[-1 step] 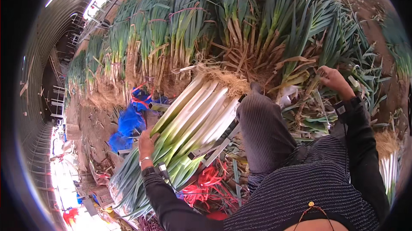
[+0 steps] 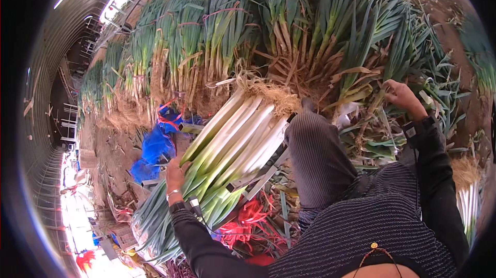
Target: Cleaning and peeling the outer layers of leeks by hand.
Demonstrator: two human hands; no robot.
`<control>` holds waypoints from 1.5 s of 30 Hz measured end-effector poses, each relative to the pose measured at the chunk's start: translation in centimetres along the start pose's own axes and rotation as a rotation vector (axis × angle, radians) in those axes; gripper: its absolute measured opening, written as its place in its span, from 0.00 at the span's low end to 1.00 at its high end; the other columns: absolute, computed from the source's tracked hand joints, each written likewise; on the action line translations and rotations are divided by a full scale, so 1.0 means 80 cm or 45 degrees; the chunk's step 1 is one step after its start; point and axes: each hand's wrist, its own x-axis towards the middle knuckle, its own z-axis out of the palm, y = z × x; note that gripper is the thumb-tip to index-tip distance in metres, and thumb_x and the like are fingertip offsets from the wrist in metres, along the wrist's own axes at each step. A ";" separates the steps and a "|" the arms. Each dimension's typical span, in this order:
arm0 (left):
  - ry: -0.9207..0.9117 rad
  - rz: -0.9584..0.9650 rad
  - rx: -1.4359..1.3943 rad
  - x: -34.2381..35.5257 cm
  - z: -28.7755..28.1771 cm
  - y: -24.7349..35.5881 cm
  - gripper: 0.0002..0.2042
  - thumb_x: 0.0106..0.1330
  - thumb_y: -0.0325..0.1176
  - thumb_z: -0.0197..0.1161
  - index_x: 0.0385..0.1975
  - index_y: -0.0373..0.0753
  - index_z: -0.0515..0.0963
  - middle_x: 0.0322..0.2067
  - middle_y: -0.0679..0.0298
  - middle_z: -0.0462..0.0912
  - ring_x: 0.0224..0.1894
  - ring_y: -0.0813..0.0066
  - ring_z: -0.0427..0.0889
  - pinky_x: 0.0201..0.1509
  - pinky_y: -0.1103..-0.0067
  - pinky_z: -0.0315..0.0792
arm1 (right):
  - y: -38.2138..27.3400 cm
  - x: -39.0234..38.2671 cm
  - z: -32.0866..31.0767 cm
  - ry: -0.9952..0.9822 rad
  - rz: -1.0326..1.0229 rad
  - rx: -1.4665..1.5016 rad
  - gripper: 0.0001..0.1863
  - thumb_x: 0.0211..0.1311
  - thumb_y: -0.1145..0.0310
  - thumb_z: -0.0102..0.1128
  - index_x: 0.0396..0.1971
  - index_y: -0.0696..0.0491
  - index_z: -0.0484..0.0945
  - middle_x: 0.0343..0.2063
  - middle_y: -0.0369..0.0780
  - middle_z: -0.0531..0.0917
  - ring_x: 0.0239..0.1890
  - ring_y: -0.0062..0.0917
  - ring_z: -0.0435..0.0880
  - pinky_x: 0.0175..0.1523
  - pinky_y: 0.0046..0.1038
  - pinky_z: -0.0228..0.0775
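Observation:
A pile of peeled leeks [image 2: 232, 136], white stems with tan roots toward the far side and green leaves toward me, lies slanted on a metal-framed stand [image 2: 263, 179] before me. My left hand [image 2: 176, 177] is closed against the left edge of this pile, about where white turns green; some fingers are hidden. Out to the right, my right hand [image 2: 404, 98] is closed round the stem of an unpeeled leek [image 2: 378, 103] with dry brown outer leaves. That leek's leaves run up into the loose heap behind.
Tied leek bundles [image 2: 222, 40] stand in a row at the far side. Blue plastic [image 2: 157, 149] lies left of the stand, red ribbon [image 2: 250, 221] below it. Leaf scraps [image 2: 377, 146] cover the ground by my knee [image 2: 318, 149]. More peeled leeks [image 2: 467, 205] lie at far right.

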 end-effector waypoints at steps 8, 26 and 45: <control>-0.060 -0.054 -0.246 0.000 0.013 0.012 0.19 0.65 0.43 0.61 0.51 0.39 0.78 0.39 0.47 0.80 0.41 0.51 0.78 0.47 0.66 0.70 | 0.007 0.006 0.042 -0.144 -0.028 -0.094 0.19 0.51 0.66 0.61 0.44 0.57 0.74 0.31 0.51 0.81 0.36 0.45 0.82 0.43 0.37 0.73; -0.076 -0.375 -0.307 0.001 0.043 0.003 0.20 0.72 0.40 0.53 0.41 0.22 0.77 0.34 0.47 0.81 0.35 0.59 0.76 0.44 0.68 0.68 | 0.179 0.009 0.143 -0.141 0.895 0.726 0.16 0.58 0.64 0.57 0.41 0.59 0.80 0.30 0.39 0.84 0.28 0.24 0.81 0.32 0.27 0.75; -0.041 0.364 -0.668 0.205 -0.025 0.480 0.12 0.64 0.24 0.61 0.46 0.31 0.78 0.38 0.64 0.79 0.39 0.79 0.76 0.43 0.82 0.71 | 0.095 0.042 0.265 0.142 0.747 2.363 0.15 0.63 0.60 0.61 0.37 0.57 0.75 0.27 0.40 0.81 0.26 0.27 0.80 0.33 0.31 0.77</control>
